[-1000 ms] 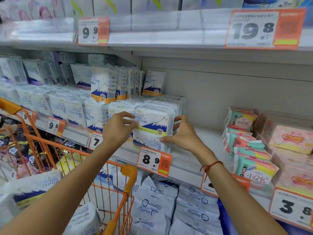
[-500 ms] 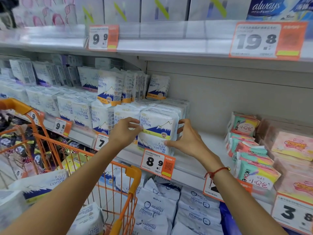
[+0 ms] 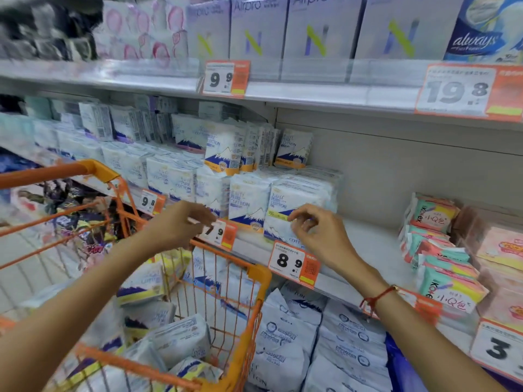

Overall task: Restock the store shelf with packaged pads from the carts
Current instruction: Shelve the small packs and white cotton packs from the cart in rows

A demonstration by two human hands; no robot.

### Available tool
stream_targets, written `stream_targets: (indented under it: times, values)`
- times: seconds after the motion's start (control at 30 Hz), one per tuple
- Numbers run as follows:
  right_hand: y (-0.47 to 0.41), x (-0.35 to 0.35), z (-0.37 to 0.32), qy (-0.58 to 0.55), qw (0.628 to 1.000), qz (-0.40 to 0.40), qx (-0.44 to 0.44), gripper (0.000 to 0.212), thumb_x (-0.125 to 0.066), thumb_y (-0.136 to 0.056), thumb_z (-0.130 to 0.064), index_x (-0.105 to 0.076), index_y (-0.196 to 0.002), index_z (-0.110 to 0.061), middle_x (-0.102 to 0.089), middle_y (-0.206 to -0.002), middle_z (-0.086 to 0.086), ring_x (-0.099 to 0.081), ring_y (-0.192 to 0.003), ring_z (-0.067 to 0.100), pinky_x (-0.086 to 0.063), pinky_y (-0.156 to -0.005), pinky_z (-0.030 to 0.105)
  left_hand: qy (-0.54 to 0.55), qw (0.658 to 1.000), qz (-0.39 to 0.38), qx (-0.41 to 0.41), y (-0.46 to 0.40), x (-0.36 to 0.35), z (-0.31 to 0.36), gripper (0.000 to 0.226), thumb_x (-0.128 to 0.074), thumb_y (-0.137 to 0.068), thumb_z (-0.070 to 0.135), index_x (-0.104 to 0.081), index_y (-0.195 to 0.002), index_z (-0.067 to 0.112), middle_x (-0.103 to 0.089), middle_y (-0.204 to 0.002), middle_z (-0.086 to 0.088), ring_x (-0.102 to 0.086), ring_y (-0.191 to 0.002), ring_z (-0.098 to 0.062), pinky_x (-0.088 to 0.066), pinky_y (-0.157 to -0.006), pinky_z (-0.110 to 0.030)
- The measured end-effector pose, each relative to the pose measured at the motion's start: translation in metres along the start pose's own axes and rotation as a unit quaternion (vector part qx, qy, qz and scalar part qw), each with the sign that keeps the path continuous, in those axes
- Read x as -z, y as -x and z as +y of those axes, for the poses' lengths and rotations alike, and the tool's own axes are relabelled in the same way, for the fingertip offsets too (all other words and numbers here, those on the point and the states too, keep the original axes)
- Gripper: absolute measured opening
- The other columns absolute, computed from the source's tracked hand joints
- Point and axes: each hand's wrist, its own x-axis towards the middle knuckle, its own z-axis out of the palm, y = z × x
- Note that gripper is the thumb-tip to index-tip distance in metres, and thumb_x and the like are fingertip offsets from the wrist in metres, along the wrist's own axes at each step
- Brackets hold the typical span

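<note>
Along the middle shelf (image 3: 376, 244) front edge, white pad packs (image 3: 297, 205) stand in rows above the 8.9 tag (image 3: 294, 263). Orange cart (image 3: 226, 267) below holds more packs. Left hand (image 3: 178, 224) and right hand (image 3: 319, 233) hover before the packs, fingers loosely curled, gripping nothing.

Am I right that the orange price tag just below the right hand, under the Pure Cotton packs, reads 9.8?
Not quite: the head view shows the price tag below the right hand, under the Pure Cotton packs, reads 8.9. The 9.8 tag sits farther left.
</note>
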Motion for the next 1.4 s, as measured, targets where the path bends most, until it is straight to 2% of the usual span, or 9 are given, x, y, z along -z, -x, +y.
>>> stream_targets:
  times: [0.1, 0.27, 0.43, 0.57, 0.83, 0.93, 1.03, 1.27, 1.4]
  values:
    - [0.016, -0.025, -0.019, -0.028, 0.991, -0.131, 0.003, 0.019, -0.061, -0.087, -0.007, -0.066, -0.084, -0.026, -0.061, -0.076, -0.009, -0.054, -0.064, 0.002, -0.045, -0.062, 0.017, -0.182, 0.982, -0.037, 0.039, 0.026, 0.017, -0.029, 0.032, -0.052, -0.091, 0.006, -0.065, -0.109, 0.028, -0.065, -0.112, 0.01, -0.06, -0.096, -0.008, -0.049, -0.078, -0.027]
    - [0.023, -0.087, -0.049, 0.022, 0.945, -0.325, 0.021, 0.014, -0.058, -0.091, -0.016, -0.066, -0.102, -0.021, -0.062, -0.091, -0.001, -0.058, -0.078, 0.014, -0.051, -0.078, 0.034, -0.36, 0.899, -0.184, 0.171, 0.042, 0.029, -0.069, 0.047, -0.05, -0.095, 0.031, -0.041, -0.14, 0.024, -0.044, -0.144, 0.001, -0.047, -0.126, -0.021, -0.044, -0.1, -0.035]
    - [0.015, -0.16, -0.063, 0.145, 0.794, -0.59, -0.035, 0.053, -0.055, -0.095, -0.029, -0.036, -0.143, -0.013, -0.043, -0.142, 0.008, -0.051, -0.121, 0.03, -0.047, -0.097, 0.039, -0.403, 0.832, -0.285, 0.254, 0.04, 0.0, -0.09, 0.07, -0.054, -0.088, 0.054, -0.037, -0.143, 0.014, -0.041, -0.144, -0.008, -0.046, -0.127, -0.026, -0.041, -0.104, -0.035]
    - [0.027, -0.194, -0.053, 0.217, 0.704, -0.674, -0.056, 0.061, -0.053, -0.095, -0.033, -0.03, -0.147, -0.011, -0.037, -0.149, 0.011, -0.053, -0.122, 0.03, -0.047, -0.1, 0.043, -0.454, 0.823, -0.265, 0.218, 0.044, -0.019, -0.097, 0.066, -0.063, -0.087, 0.038, -0.034, -0.144, 0.021, -0.032, -0.145, -0.016, -0.044, -0.126, -0.032, -0.042, -0.103, -0.044]
    - [0.031, -0.208, -0.029, 0.293, 0.697, -0.652, -0.062, 0.085, -0.061, -0.091, -0.028, -0.004, -0.152, -0.011, -0.016, -0.157, 0.011, -0.033, -0.137, 0.031, -0.038, -0.108, 0.042, -0.396, 0.883, -0.181, 0.176, 0.056, -0.003, -0.095, 0.062, -0.072, -0.069, 0.059, -0.056, -0.123, 0.032, -0.049, -0.124, 0.002, -0.054, -0.11, -0.018, -0.042, -0.079, -0.027]
    - [0.033, -0.217, -0.032, 0.303, 0.7, -0.644, -0.059, 0.092, -0.065, -0.088, -0.024, 0.0, -0.152, -0.011, -0.021, -0.153, 0.015, -0.053, -0.119, 0.031, -0.049, -0.097, 0.041, -0.352, 0.899, -0.161, 0.206, 0.056, 0.0, -0.1, 0.064, -0.065, -0.071, 0.066, -0.053, -0.125, 0.032, -0.048, -0.127, 0.003, -0.051, -0.114, -0.019, -0.04, -0.084, -0.031]
    - [0.036, -0.218, -0.035, 0.32, 0.698, -0.641, -0.015, 0.081, -0.058, -0.092, -0.03, -0.006, -0.152, -0.012, -0.014, -0.155, 0.015, -0.037, -0.133, 0.033, -0.043, -0.104, 0.041, -0.308, 0.914, -0.082, 0.252, 0.045, -0.007, -0.105, 0.064, -0.053, -0.085, 0.06, -0.044, -0.132, 0.017, -0.053, -0.127, -0.006, -0.054, -0.115, -0.026, -0.044, -0.095, -0.037]
    - [0.03, -0.214, -0.03, 0.305, 0.69, -0.655, -0.039, 0.052, -0.058, -0.093, -0.02, -0.035, -0.135, -0.003, -0.036, -0.146, 0.017, -0.045, -0.128, 0.032, -0.044, -0.101, 0.039, -0.449, 0.848, -0.139, 0.245, 0.04, -0.025, -0.098, 0.06, -0.058, -0.087, 0.037, -0.038, -0.14, 0.018, -0.019, -0.153, -0.016, -0.015, -0.142, -0.036, -0.018, -0.114, -0.049]
    - [0.027, -0.212, -0.029, 0.321, 0.722, -0.612, -0.016, 0.088, -0.069, -0.084, -0.035, -0.015, -0.149, -0.012, -0.025, -0.152, 0.013, -0.032, -0.137, 0.032, -0.037, -0.108, 0.047, -0.362, 0.895, -0.125, 0.229, 0.039, -0.024, -0.096, 0.061, -0.072, -0.078, 0.025, -0.041, -0.129, 0.015, -0.055, -0.121, -0.009, -0.053, -0.112, -0.031, -0.047, -0.087, -0.038]
